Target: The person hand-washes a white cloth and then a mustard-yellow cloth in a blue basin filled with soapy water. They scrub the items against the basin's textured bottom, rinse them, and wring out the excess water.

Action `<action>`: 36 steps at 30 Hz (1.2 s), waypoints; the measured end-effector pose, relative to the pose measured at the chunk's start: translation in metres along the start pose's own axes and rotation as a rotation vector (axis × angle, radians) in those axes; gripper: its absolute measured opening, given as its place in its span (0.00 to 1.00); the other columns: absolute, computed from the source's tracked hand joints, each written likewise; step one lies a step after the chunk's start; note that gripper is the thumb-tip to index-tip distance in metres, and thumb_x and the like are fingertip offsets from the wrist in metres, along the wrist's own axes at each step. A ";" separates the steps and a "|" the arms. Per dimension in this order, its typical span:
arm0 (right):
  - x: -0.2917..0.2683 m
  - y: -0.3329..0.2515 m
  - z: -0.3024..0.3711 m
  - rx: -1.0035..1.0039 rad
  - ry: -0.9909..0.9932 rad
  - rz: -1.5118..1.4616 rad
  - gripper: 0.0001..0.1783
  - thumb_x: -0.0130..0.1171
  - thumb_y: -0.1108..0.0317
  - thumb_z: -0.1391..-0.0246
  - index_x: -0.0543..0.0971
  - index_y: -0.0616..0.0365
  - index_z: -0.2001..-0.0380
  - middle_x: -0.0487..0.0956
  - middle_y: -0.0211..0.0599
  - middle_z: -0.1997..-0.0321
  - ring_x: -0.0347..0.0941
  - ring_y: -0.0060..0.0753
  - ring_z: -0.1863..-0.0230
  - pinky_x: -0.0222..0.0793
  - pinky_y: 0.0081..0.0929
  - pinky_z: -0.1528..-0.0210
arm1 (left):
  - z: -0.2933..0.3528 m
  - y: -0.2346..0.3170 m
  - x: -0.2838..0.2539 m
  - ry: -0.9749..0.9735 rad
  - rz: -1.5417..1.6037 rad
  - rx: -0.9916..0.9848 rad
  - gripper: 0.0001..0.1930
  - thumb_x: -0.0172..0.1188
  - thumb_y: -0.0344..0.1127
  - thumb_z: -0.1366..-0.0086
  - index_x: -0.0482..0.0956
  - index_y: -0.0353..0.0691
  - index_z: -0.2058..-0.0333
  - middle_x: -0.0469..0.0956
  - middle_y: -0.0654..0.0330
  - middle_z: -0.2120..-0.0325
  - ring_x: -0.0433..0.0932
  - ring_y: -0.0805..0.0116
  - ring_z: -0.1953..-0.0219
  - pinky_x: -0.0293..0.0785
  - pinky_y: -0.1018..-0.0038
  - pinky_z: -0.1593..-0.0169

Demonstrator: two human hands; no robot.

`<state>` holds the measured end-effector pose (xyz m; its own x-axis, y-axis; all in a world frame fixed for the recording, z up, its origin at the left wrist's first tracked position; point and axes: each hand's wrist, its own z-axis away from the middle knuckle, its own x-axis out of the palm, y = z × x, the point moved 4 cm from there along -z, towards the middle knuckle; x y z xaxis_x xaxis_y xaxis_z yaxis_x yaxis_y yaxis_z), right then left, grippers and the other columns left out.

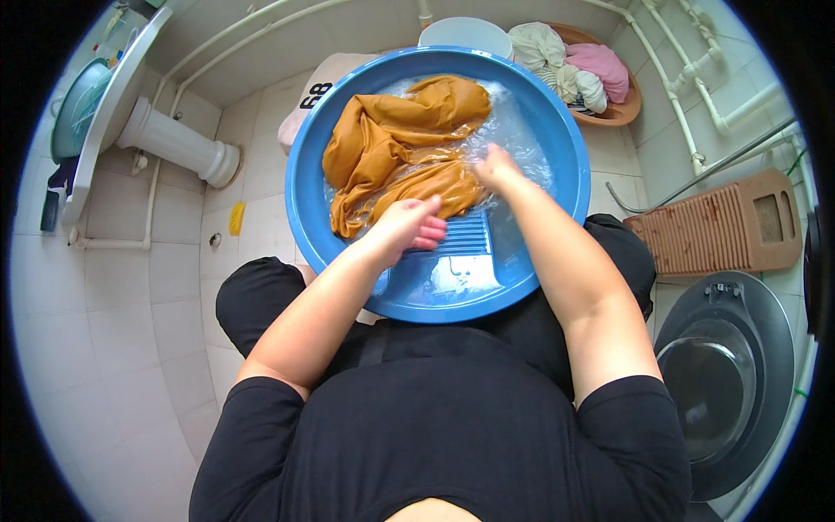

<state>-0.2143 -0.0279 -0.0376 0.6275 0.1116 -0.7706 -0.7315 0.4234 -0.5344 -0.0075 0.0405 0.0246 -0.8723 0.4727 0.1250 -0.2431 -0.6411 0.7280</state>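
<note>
A wet mustard-brown cloth garment [409,117] lies bunched in water inside a large round blue basin [300,204] between my knees. My right hand [497,167] is closed at the garment's right edge, with the fingertips partly hidden. My left hand [409,228] hovers over the near side of the garment, its fingers loosely bent and apart, holding nothing. Below it, a ridged blue washboard [452,239] is built into the basin's near wall. Clear water [522,130] ripples to the right of the cloth.
Behind the basin stand a white bucket [467,36] and an orange-brown tub [622,111] of clothes. A brown washboard [704,228] leans at the right, above a grey washer lid [778,348]. A white pedestal sink [178,143], yellow object [237,218] and pale printed cloth [326,87] are left.
</note>
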 end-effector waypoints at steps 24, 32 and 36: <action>-0.053 -0.047 0.053 -0.291 0.505 -0.072 0.14 0.50 0.53 0.49 0.74 0.51 0.73 0.78 0.42 0.73 0.75 0.45 0.70 0.70 0.43 0.67 | -0.005 0.018 0.024 -0.028 0.433 0.095 0.25 0.38 0.49 0.33 0.60 0.39 0.44 0.67 0.54 0.47 0.67 0.60 0.46 0.62 0.64 0.43; -0.092 -0.033 0.053 -0.375 0.741 0.103 0.08 0.57 0.61 0.54 0.77 0.50 0.71 0.75 0.41 0.67 0.70 0.45 0.60 0.68 0.39 0.57 | 0.016 0.011 -0.059 0.619 -1.291 0.487 0.25 0.63 0.39 0.51 0.70 0.39 0.53 0.66 0.50 0.49 0.68 0.55 0.50 0.66 0.65 0.48; -0.046 -0.061 0.070 -0.539 -0.093 0.110 0.18 0.51 0.52 0.50 0.78 0.57 0.69 0.77 0.45 0.63 0.72 0.48 0.58 0.68 0.39 0.57 | -0.003 0.004 -0.073 0.458 -1.481 0.137 0.19 0.57 0.39 0.48 0.72 0.40 0.57 0.72 0.47 0.56 0.71 0.53 0.52 0.68 0.63 0.50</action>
<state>-0.1801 0.0043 0.0548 0.5424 0.2182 -0.8113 -0.8118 -0.1125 -0.5730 0.0540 0.0015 0.0162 0.0459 0.3762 -0.9254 -0.9562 0.2846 0.0683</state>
